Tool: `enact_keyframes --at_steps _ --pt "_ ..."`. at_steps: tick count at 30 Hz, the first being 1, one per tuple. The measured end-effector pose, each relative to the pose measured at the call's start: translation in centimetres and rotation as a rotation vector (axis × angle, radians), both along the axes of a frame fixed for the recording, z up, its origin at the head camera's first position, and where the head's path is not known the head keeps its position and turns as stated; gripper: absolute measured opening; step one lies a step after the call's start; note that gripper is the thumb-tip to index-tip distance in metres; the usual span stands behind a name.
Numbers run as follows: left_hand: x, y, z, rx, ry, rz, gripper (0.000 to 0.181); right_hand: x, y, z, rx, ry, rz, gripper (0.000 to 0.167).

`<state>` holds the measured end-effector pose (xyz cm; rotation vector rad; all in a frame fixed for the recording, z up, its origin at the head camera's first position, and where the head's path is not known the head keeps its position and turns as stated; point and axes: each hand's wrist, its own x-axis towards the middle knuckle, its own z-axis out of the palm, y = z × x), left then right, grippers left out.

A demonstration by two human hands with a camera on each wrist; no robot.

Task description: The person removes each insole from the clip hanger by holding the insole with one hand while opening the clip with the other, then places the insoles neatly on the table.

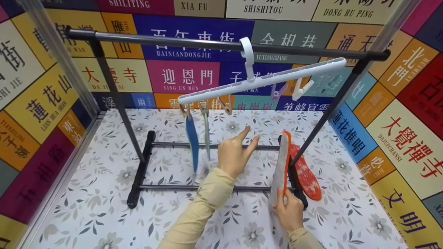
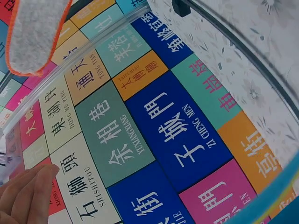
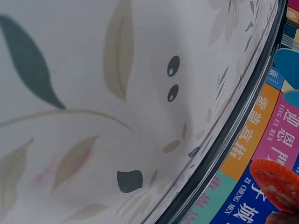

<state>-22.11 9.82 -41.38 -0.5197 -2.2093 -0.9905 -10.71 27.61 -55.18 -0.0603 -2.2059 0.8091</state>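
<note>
In the head view my right hand (image 1: 290, 211) grips the lower end of a shoe insole (image 1: 281, 166), grey on the side shown with an orange rim. It stands nearly upright; its red face shows in the right wrist view, where the insole (image 3: 276, 184) is cut off at the edge. My left hand (image 1: 235, 154) is raised below the hanger (image 1: 252, 83), index finger and thumb extended, holding nothing. Left of it, a blue insole (image 1: 192, 143) and a thin edge-on insole (image 1: 207, 136) hang from clips. A red patterned insole (image 1: 306, 174) lies at the right.
The white hanger hooks over the top bar (image 1: 193, 42) of a dark rack and tilts up to the right. A beige clip (image 1: 226, 104), a purple clip (image 1: 278, 92) and a white clip (image 1: 302, 90) hang beneath it. Rack feet (image 1: 140, 173) stand on a floral tabletop (image 1: 100, 207).
</note>
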Motion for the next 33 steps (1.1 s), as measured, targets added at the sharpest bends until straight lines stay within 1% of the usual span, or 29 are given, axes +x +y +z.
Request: enact_keyframes --at_steps 3,6,8,10,14,18,21,25,27,33 --pt "0.6 -0.3 -0.7 0.012 -0.028 -0.006 0.041 0.0 0.3 0.0 0.008 0.026 0.0 0.008" --pt "1.0 -0.6 -1.4 0.01 -0.057 0.003 0.042 -0.1 0.6 0.0 0.017 0.05 -0.007 0.005" --pt "1.1 -0.8 -2.1 0.006 -0.082 0.011 0.042 0.0 0.9 -0.1 0.018 0.049 -0.016 0.003" --pt "1.4 -0.9 -2.7 0.005 -0.107 0.015 0.042 0.2 1.2 -0.3 0.023 0.04 -0.022 0.005" --pt "2.0 -1.1 -3.7 0.009 -0.127 0.012 0.043 0.9 1.7 -0.6 0.032 0.01 -0.024 0.011" --pt "2.7 -1.3 -4.2 0.013 -0.129 0.007 0.043 1.5 2.3 -0.7 0.045 -0.009 -0.022 0.017" --pt "2.9 -1.6 -4.6 0.001 -0.124 0.016 0.043 1.8 3.1 -0.8 0.076 -0.005 -0.032 0.02" --pt "3.3 -2.0 -5.1 -0.007 -0.125 0.025 0.042 2.3 4.5 -0.7 0.116 0.004 -0.066 0.018" --pt "3.4 -2.3 -5.4 -0.006 -0.142 0.027 0.043 2.7 5.5 -0.8 0.127 -0.006 -0.082 0.017" --pt "3.7 -2.8 -6.1 -0.006 -0.192 0.037 0.044 4.2 8.3 -1.1 0.156 -0.072 -0.114 0.023"
